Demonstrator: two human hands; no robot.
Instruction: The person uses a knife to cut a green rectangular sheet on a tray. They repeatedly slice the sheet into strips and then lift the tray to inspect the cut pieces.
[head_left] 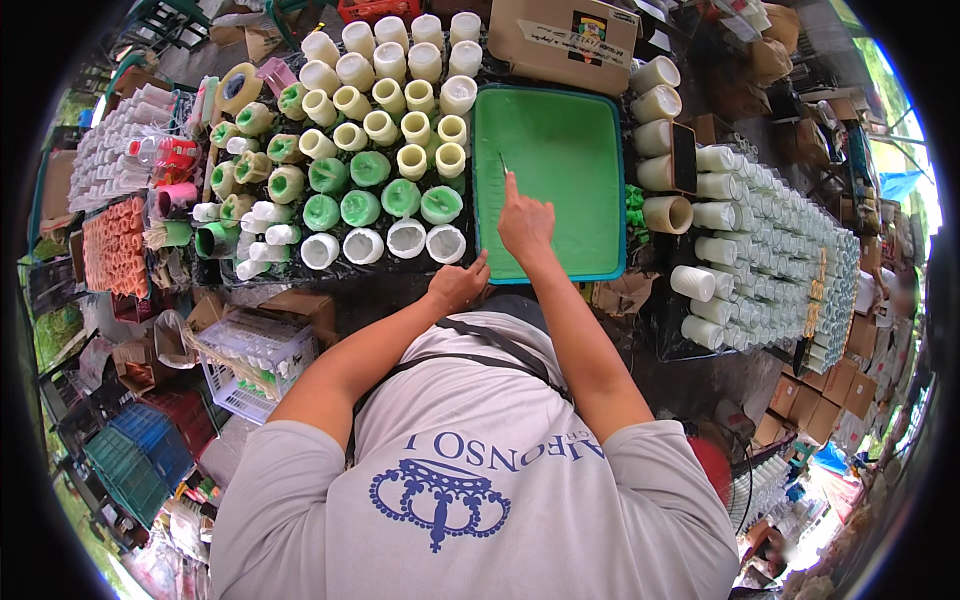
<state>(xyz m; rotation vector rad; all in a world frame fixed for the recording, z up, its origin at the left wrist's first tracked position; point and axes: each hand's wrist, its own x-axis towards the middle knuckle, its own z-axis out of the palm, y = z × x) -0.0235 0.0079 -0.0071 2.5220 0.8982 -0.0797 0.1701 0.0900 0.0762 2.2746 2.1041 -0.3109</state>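
A tray (620, 180) with a raised blue-green rim lies in front of me, filled with a smooth green layer that looks like wax. My right hand (525, 222) is over the middle of it, closed round a thin knife-like tool (503, 160). The tool's tip meets the green layer near the left side, where faint short marks run along the edge. At the tray's near left corner, my left hand (460, 286) has its fingers on the rim; part of its grip is hidden.
Rows of cream, white and green candle-like cylinders (388, 95) crowd the table left of the tray. A cardboard box (562, 42) sits behind it. To the right stand cream cylinders (668, 215), a dark phone-like slab (684, 157) and many glass cups (745, 240). A white crate (262, 350) is lower left.
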